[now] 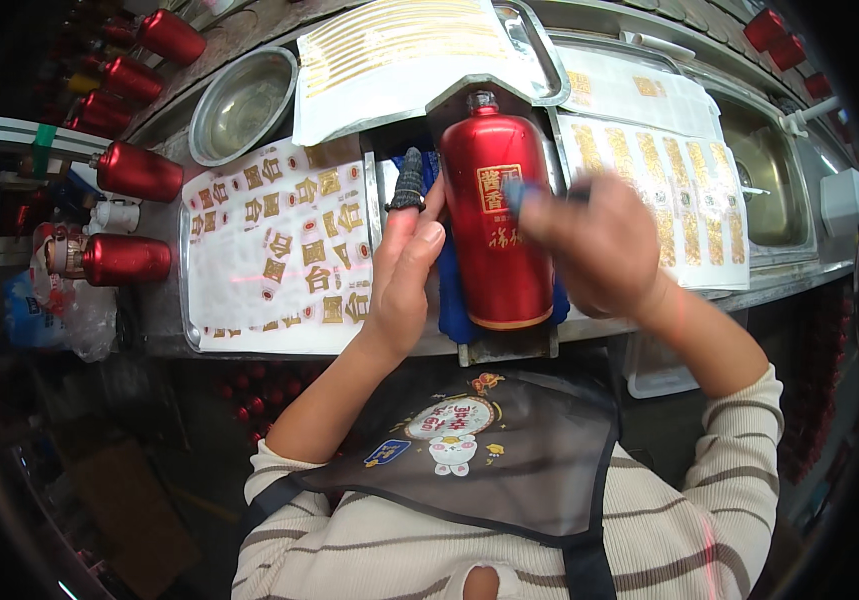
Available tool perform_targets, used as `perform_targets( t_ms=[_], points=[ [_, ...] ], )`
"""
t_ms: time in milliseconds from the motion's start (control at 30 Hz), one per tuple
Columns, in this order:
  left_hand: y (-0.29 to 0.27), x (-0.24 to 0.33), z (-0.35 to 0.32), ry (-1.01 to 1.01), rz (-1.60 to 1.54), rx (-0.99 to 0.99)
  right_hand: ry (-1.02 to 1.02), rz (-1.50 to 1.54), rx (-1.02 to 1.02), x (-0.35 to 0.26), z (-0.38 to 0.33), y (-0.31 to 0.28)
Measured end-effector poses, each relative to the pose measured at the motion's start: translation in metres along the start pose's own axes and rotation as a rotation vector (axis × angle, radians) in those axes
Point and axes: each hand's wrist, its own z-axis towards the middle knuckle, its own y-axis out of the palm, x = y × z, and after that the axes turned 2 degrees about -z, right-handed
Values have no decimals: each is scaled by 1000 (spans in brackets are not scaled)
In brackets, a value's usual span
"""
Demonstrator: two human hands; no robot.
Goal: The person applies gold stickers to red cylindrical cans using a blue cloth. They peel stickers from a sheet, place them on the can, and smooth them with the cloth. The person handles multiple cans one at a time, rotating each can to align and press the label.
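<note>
A glossy red bottle (489, 272) with a dark neck and gold decals lies in a metal cradle (539, 348) lined with blue cloth (449, 310), its neck pointing away from me. My left hand (404, 265) is against the bottle's left side, fingers stretched forward, a dark ribbed finger cot on one of them. Over the bottle's right side, my right hand (599, 235) is closed and blurred by motion. Something small and blue (515, 192) shows at its fingertips, on the square gold decal (494, 190); whether it is held or worn I cannot tell.
Left of the cradle, a tray (189, 300) bears a sheet of gold decals (299, 230). Behind stand a metal bowl (244, 105) and a sheet of gold strips (399, 50). More decal sheets (649, 190) and a water-filled sink (774, 190) are right. Red bottles (129, 260) line the left.
</note>
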Motion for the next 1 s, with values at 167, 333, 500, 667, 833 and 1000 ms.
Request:
perform_targets(
  t_ms=[167, 333, 500, 667, 833, 1000],
  points=[
    [-7, 7, -11, -11, 97, 22, 234, 264, -93, -9, 27, 21],
    [-13, 14, -30, 85, 304, 21, 185, -83, 202, 43, 54, 19],
    [-1, 17, -56, 163, 737, -149, -43, -63, 0, -10, -13, 5],
    [25, -14, -37, 456, 1220, -35, 670, 309, 74, -9, -9, -9],
    [9, -17, -39, 301, 731, -48, 1071, 853, 305, 26, -37, -9],
    [-9, -23, -46, 191, 932, -37, 1252, 757, 16, 0, -42, 1]
  ],
)
